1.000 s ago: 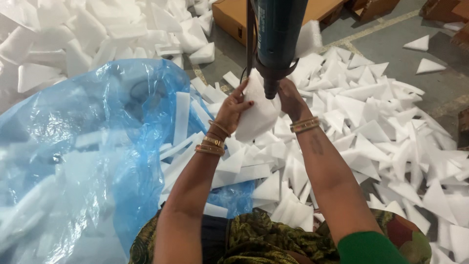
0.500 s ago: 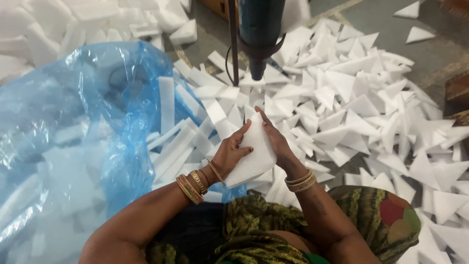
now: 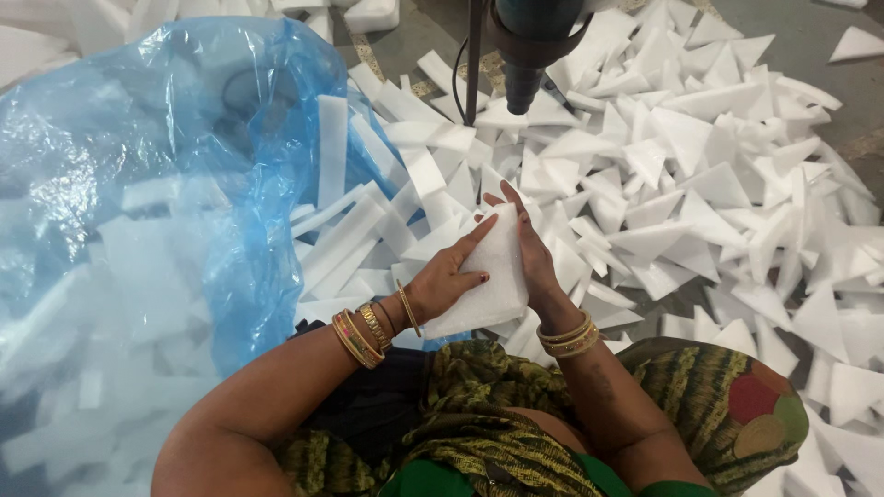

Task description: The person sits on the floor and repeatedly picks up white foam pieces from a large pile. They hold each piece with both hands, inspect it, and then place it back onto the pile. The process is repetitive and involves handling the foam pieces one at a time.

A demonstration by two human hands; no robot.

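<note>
While a big blue plastic bag [image 3: 138,212] gapes at the left to take foam offcuts, white triangles [image 3: 700,184] litter the floor; the left hand [image 3: 451,276] and right hand [image 3: 534,253] press a white foam slab [image 3: 488,285] between flat, grasping fingers above the lap, under a hanging tool [image 3: 529,41].

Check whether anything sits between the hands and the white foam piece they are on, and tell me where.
Nothing visible does. The left hand and the right hand both press directly on the white foam piece, one on each side. Loose foam offcuts lie around and beneath it, and the blue plastic bag sits off to the left, apart from it.
</note>
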